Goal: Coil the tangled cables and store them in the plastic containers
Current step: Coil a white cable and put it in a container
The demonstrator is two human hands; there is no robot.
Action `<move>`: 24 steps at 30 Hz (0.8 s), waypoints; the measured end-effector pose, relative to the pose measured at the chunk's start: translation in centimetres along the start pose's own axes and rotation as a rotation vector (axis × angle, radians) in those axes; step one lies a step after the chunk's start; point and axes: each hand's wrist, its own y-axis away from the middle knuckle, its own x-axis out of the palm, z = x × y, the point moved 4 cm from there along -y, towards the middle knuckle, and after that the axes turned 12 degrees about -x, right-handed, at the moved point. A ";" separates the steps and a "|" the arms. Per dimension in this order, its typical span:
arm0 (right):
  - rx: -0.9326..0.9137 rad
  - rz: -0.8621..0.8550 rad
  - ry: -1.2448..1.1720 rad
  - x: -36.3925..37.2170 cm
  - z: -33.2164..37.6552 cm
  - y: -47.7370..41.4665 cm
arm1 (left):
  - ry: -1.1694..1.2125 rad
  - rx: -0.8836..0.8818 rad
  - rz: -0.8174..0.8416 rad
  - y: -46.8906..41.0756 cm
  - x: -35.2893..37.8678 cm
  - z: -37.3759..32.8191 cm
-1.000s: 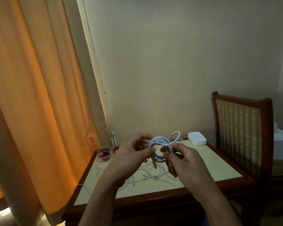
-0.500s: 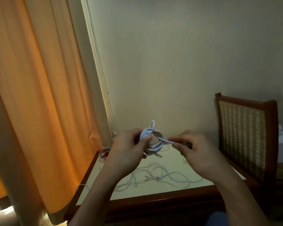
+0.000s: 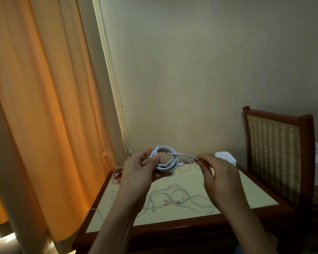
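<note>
Left hand (image 3: 141,168) gripped the white coil (image 3: 166,159) so it wouldn't spring apart while the right hand (image 3: 218,173) pinched its tail end (image 3: 188,155), probably to wrap it tight.

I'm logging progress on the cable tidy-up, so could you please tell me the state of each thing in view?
Left hand: grips the coiled cable.
Coiled cable: wound in loops, held above the table, one end pulled out sideways.
Right hand: pinches that free end.
Loose cables: tangled, lying on the table.
Container: at the table's far left corner, something red inside.
Curtain: drawn.
</note>
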 end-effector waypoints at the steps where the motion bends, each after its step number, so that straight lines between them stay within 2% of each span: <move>1: -0.005 0.000 0.019 0.2 0.3 0.4 | 0.006 -0.001 -0.013 0.0 0.0 0.0; 5: 0.034 -0.011 -0.033 -0.1 2.2 2.1 | 0.020 0.011 -0.119 -0.1 0.3 0.0; 8: 0.038 0.043 -0.079 0.4 2.9 2.6 | 0.066 -0.001 -0.166 -0.2 1.0 0.2; 11: 0.142 0.050 -0.163 1.4 2.7 2.1 | 0.111 -0.026 -0.115 0.2 1.9 0.1; 14: 0.316 -0.028 -0.376 1.8 2.2 1.4 | 0.118 -0.061 -0.037 0.9 2.4 0.3; 16: 0.400 -0.072 -0.492 1.9 1.7 1.2 | 0.043 -0.052 -0.003 1.1 2.3 0.3; 20: 0.623 -0.134 -0.725 2.6 1.2 1.9 | -0.251 -0.017 0.014 0.8 2.0 0.4; 24: 0.660 -0.233 -0.652 2.0 -0.2 2.0 | -0.261 -0.033 0.048 0.7 1.8 0.6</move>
